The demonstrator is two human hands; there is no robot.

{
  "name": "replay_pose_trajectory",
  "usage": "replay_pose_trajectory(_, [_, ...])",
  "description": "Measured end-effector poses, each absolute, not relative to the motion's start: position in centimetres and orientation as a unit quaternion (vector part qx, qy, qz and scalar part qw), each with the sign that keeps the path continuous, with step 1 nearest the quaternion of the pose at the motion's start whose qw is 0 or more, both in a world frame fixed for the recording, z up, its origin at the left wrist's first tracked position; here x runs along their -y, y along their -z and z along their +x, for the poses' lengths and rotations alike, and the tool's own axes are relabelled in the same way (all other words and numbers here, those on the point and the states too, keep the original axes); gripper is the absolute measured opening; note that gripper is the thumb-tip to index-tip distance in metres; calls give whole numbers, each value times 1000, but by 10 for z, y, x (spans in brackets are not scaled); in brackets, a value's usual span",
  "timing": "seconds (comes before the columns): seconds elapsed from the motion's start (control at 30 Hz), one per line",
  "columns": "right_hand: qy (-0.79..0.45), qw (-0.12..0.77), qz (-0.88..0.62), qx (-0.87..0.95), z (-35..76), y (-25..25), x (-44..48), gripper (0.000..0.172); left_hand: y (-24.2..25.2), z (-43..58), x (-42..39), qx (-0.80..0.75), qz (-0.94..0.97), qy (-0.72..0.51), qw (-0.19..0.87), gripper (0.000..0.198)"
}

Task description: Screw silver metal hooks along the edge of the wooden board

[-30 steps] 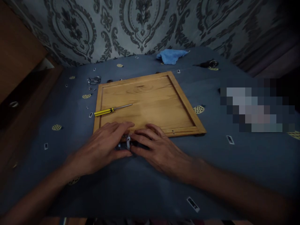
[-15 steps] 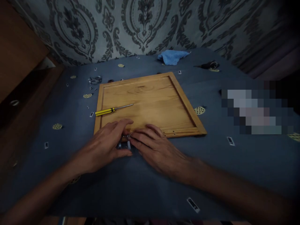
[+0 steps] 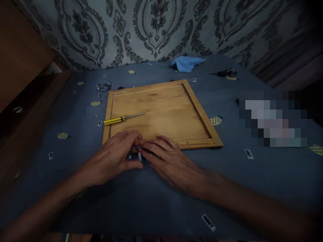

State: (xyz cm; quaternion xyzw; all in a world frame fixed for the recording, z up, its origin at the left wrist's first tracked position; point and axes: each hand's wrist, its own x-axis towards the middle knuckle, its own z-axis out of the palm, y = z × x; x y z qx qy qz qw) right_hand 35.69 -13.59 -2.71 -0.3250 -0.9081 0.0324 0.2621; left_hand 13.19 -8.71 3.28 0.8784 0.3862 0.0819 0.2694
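Note:
A framed wooden panel [image 3: 156,111] lies on the cloth-covered table, with small dark holes along its near rail. At that near edge, a small shiny metal fitting [image 3: 135,155] with two prongs juts out towards me. My left hand [image 3: 114,154] is curled around the fitting, thumb below and fingers above on the wood. My right hand [image 3: 168,158] meets it from the right, fingertips pinched together at the fitting's upper end; whatever is between them is hidden. A screwdriver [image 3: 123,118] with a yellow and black handle rests on the panel's left side.
Left of the panel lie small screws [image 3: 99,95] and a clear bag of hardware [image 3: 104,87]. At the back are a blue cloth [image 3: 188,64] and a dark tool [image 3: 224,72]. A blurred-out item [image 3: 272,117] sits on the right. A wooden cabinet [image 3: 22,50] stands at left.
My left index finger has bent in closer to the fitting. The right hand stays nearly in place. The whole view has shifted slightly.

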Motion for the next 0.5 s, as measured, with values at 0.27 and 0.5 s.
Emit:
replay_pose_trajectory(0.27, [-35, 264, -326, 907, 357, 28, 135, 35, -36, 132, 84, -368, 890, -61, 263, 37])
replay_pose_trajectory(0.5, [-27, 265, -326, 907, 357, 27, 135, 34, -39, 134, 84, -365, 890, -58, 268, 31])
